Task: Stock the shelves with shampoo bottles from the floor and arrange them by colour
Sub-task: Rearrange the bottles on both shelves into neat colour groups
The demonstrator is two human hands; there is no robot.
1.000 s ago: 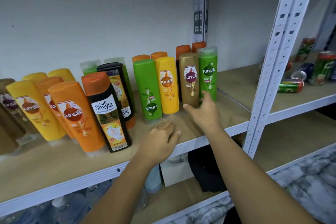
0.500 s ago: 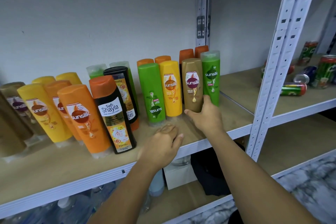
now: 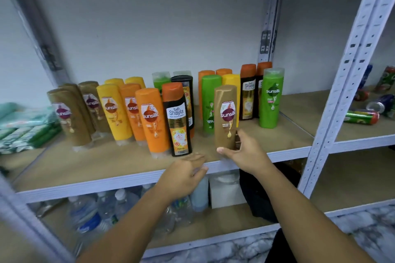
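My right hand (image 3: 243,151) grips the base of a brown Sunsilk bottle (image 3: 225,115), held upright near the front edge of the wooden shelf (image 3: 102,162). Behind it stand a light green bottle (image 3: 210,102), a yellow bottle (image 3: 232,81), two black Safi Shayla bottles with orange caps (image 3: 248,92) and a green Sunsilk bottle (image 3: 271,98). To the left are brown bottles (image 3: 66,115), yellow bottles (image 3: 113,111), orange bottles (image 3: 149,119) and another black Safi Shayla bottle (image 3: 177,119). My left hand (image 3: 186,172) rests loosely at the shelf's front rim, holding nothing.
Green packets (image 3: 23,126) lie stacked at the shelf's far left. Drink cans (image 3: 361,116) lie on the neighbouring shelf to the right, past a perforated white upright (image 3: 342,92). Water bottles (image 3: 89,211), a white box (image 3: 226,190) and a dark bag sit on the lower shelf.
My right hand closed on the brown bottle and pulled it forward and left out of the right-hand group. The view shifted back and up, showing more of the shelf's left side.
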